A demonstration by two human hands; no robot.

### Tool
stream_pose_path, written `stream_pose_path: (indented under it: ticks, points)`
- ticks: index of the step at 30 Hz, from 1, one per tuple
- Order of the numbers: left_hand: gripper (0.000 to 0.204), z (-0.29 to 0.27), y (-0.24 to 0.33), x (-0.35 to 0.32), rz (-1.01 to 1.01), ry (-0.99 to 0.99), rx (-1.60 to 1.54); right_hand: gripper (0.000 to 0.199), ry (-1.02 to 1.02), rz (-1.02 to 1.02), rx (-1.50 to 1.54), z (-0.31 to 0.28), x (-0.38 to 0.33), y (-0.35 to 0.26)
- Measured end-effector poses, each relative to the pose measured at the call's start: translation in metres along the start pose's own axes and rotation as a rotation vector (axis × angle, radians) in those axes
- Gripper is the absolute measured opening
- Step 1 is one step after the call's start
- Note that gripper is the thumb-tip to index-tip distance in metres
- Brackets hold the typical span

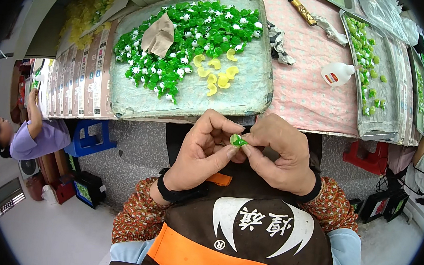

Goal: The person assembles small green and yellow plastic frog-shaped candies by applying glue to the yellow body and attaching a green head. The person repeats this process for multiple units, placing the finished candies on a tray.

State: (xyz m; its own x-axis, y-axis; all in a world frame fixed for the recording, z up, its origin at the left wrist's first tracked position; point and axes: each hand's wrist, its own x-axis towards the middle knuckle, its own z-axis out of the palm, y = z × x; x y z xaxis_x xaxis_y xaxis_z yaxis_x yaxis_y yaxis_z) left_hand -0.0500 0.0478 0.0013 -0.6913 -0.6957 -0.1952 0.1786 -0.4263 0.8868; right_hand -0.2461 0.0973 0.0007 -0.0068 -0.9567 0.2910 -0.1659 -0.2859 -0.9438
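Observation:
Between the fingertips of both hands, in front of the table's edge, is a small green plastic piece (237, 140) with a pale yellowish part on its left side. My left hand (201, 149) pinches it between thumb and fingers. From the other side my right hand (282, 153) also closes on it with thumb and forefinger. Just beyond the hands lies a cloth-lined tray (140, 94) with a heap of small green and white pieces (205, 25). Several curved yellow pieces (213, 78) lie at the heap's near right. A brown scrap (158, 35) rests on the heap.
Right of the tray stand a white squeeze bottle (337, 74), crumpled paper (278, 44) and a brown-gold tube (301, 11). Another tray (379, 127) holds green pieces. Blue (89, 138) and red (367, 157) stools stand below. A person in purple (42, 136) sits at left; another sleeve (422, 169) shows at right.

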Motion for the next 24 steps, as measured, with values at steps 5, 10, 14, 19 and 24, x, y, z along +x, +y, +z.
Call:
stream_pose_path:
  ticks: [5, 10, 14, 19, 24]
  points:
    - [0.029, 0.002, -0.002, 0.002, 0.034, 0.013, 0.061, 0.017, -0.003, -0.06, -0.054, -0.001, 0.0, 0.002]
    - [0.03, 0.002, -0.001, 0.001, -0.013, -0.017, 0.055, 0.018, 0.011, -0.05, -0.065, -0.002, -0.001, -0.001]
    - [0.032, 0.006, 0.007, 0.004, -0.084, -0.012, 0.05, 0.016, 0.035, -0.029, -0.12, -0.015, -0.002, -0.011]
    - [0.023, -0.006, 0.013, 0.002, -0.015, 0.108, 0.077, 0.012, 0.263, 0.001, -0.264, -0.077, -0.01, -0.022]
    - [0.017, -0.017, 0.038, 0.011, 0.095, 0.286, 0.328, 0.004, 0.604, 0.22, -0.696, -0.162, -0.024, -0.021]
